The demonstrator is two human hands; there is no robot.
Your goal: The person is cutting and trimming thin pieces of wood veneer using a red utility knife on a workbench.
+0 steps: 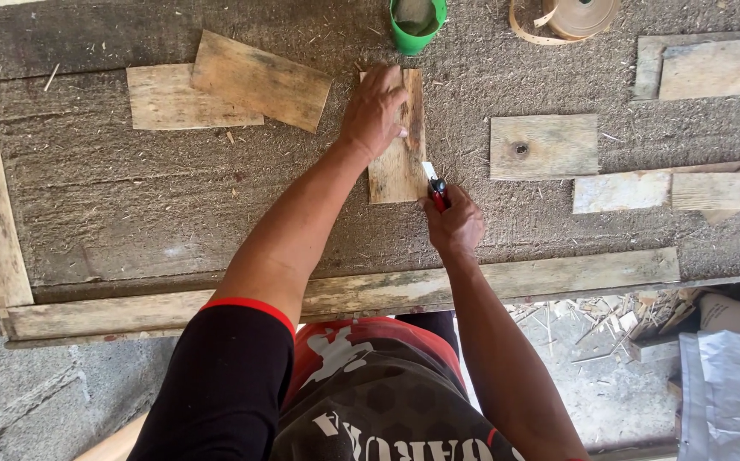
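The left hand (pixel 376 109) lies flat, fingers spread, pressing down on a small upright wooden board (pixel 397 149) near the middle of the workbench (pixel 131 213), while the right hand (pixel 453 224) is curled tight round a red-handled utility knife (pixel 436 189), its blade touching the board's lower right edge. At ten o'clock from the board lie two overlapping planks (pixel 225 85), at twelve o'clock a green cup (pixel 417 24), at one o'clock a roll of tape (pixel 570 17), and at three o'clock a knotted wood square (pixel 543 146).
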